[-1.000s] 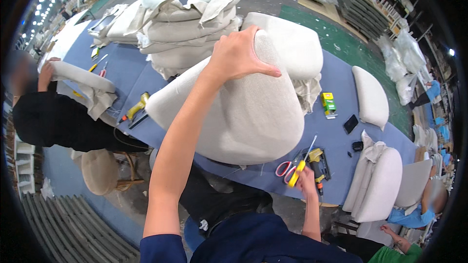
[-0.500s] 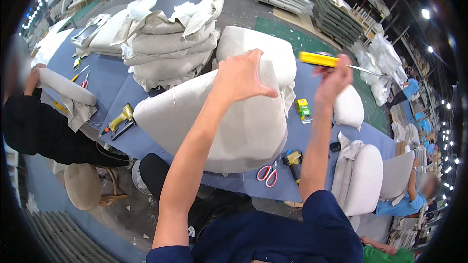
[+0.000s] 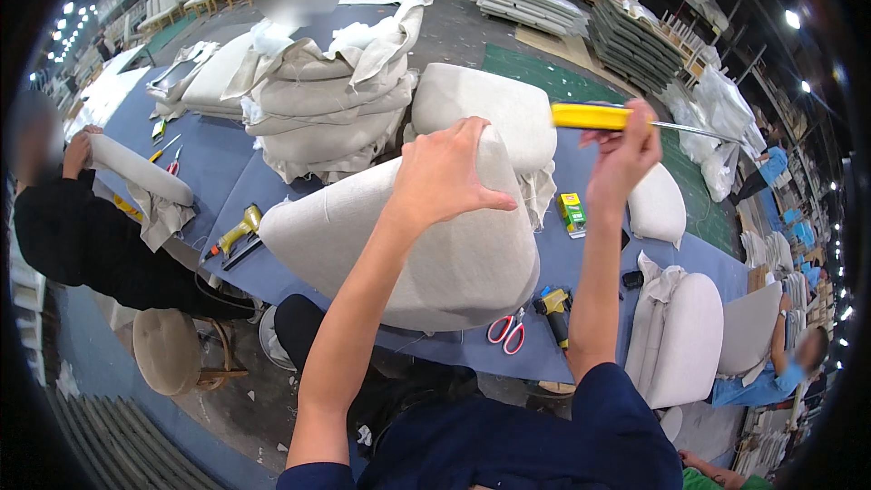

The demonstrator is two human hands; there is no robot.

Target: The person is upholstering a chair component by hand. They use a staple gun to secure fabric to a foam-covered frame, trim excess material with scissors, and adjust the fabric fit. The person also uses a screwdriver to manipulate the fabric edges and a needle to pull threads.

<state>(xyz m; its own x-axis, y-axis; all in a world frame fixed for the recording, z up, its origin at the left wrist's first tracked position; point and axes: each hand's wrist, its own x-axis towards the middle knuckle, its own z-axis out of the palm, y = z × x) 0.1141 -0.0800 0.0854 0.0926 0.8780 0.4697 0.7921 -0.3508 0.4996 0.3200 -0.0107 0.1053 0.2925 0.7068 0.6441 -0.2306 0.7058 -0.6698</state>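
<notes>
A large beige upholstered chair pad (image 3: 408, 254) stands tilted on the blue table in front of me. My left hand (image 3: 454, 172) grips its upper edge, thumb spread on the near face and fingers over the top. To the right, my raised right hand (image 3: 624, 150) is closed round a screwdriver (image 3: 588, 115). Its yellow-and-dark handle sticks out to the left and its thin metal shaft to the right, apart from the pad. Red-handled scissors (image 3: 508, 331) and a yellow-and-black power tool (image 3: 553, 310) lie near the pad's lower right corner.
Behind the pad are a stack of beige covered pads (image 3: 331, 109) and another upholstered pad (image 3: 485, 113). A small green-and-yellow box (image 3: 572, 214) lies to the right. At left are a staple gun (image 3: 238, 231) and a person in black (image 3: 100, 227); more pads (image 3: 680, 336) stand at right.
My view has shifted slightly, so the scene sits a little lower and to the right. Both hands keep their holds. Another person has come into sight behind the stack.
</notes>
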